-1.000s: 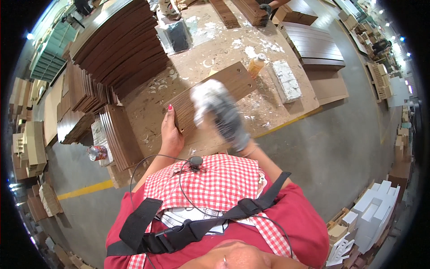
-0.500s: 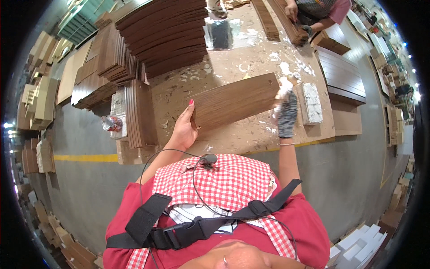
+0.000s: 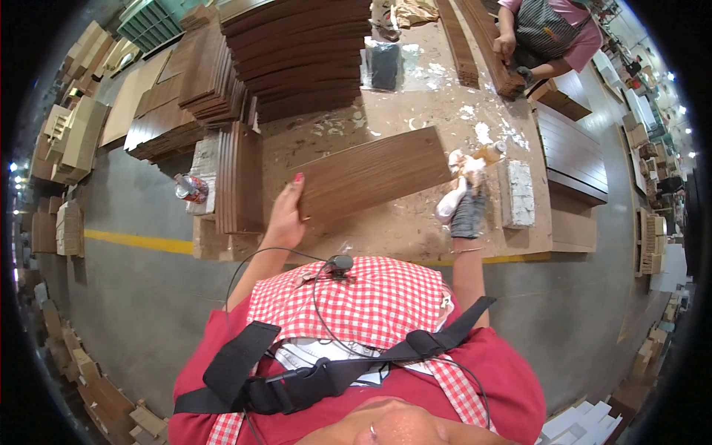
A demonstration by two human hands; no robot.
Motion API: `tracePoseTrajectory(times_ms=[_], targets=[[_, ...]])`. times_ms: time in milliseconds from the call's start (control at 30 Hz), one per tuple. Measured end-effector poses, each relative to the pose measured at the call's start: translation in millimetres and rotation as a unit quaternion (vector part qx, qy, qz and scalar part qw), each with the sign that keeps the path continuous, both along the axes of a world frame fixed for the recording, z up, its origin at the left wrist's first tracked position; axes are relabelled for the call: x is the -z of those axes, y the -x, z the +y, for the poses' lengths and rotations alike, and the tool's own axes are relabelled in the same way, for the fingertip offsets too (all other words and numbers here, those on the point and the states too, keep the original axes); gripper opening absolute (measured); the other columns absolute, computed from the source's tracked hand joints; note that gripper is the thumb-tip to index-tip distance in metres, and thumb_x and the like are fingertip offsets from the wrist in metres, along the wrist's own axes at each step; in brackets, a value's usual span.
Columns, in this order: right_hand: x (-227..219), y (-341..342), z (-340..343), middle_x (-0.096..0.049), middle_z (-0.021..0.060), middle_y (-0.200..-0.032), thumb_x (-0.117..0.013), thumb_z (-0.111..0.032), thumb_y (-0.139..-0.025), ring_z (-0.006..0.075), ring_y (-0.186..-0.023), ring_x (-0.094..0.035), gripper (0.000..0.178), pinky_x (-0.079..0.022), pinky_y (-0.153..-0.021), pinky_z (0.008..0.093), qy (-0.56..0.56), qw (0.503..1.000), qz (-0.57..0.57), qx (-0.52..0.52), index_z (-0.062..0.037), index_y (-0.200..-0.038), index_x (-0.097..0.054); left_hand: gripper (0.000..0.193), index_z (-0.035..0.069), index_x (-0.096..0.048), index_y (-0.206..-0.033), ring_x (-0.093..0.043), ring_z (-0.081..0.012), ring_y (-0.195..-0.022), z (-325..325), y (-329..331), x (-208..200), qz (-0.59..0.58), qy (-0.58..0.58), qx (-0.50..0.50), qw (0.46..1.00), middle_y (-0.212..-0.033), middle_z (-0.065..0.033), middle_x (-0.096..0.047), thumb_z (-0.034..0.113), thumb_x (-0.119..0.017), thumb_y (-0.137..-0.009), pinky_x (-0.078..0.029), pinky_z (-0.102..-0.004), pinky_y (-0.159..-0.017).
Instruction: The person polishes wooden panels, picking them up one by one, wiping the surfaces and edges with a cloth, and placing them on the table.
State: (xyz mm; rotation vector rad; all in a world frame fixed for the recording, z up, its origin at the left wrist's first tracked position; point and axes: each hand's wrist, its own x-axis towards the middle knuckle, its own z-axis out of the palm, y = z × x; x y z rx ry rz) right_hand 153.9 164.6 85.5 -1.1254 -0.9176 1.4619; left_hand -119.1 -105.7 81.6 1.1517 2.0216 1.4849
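Note:
A dark brown wood plank (image 3: 374,174) lies slanted across the dusty worktable (image 3: 415,111). My bare left hand (image 3: 284,215) grips the plank's left end, thumb on top. At the plank's right end, my right hand (image 3: 467,204), in a grey and white glove, is closed around a small tool smeared with white filler (image 3: 482,154). The tool tip touches the plank's end edge. What kind of tool it is I cannot tell.
Tall stacks of dark planks (image 3: 297,55) stand at the back left, more boards on edge (image 3: 239,178) beside my left hand. A white block (image 3: 517,194) lies right of my glove. Another person (image 3: 545,33) works at the far right. A bottle (image 3: 191,189) sits on a ledge.
My right hand has moved from above the plank's middle to its right end. The plank now lies flatter on the table, with my left hand still on its left end.

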Motion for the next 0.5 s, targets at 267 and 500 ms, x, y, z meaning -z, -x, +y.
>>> tracePoseTrajectory(times_ms=[267, 500], targets=[[-1, -24, -11, -0.061, 0.0100, -0.111, -0.054, -0.023, -0.095, 0.0192, -0.099, -0.061, 0.030, -0.051, -0.085, 0.0312, -0.158, 0.944, -0.182, -0.227, -0.0033, -0.117, -0.057, 0.040, 0.000, -0.062, -0.113, -0.059, -0.0101, -0.098, -15, 0, -36, -0.381, 0.000, -0.106, 0.918, -0.107, -0.0027, -0.064, 0.036, -0.053, -0.098, -0.049, -0.0270, -0.081], [-55, 64, -63, -0.060, 0.0173, -0.114, -0.069, -0.027, -0.084, 0.0304, -0.106, -0.059, 0.049, -0.045, -0.093, 0.0359, -0.291, 0.707, -0.291, -0.576, -0.0041, -0.124, -0.053, 0.037, -0.002, -0.067, -0.097, -0.054, -0.0027, -0.079, 22, -1, -79, -0.216, 0.025, 0.041, 0.975, -0.086, 0.0030, -0.064, 0.034, -0.058, -0.096, -0.044, -0.0202, -0.068]])
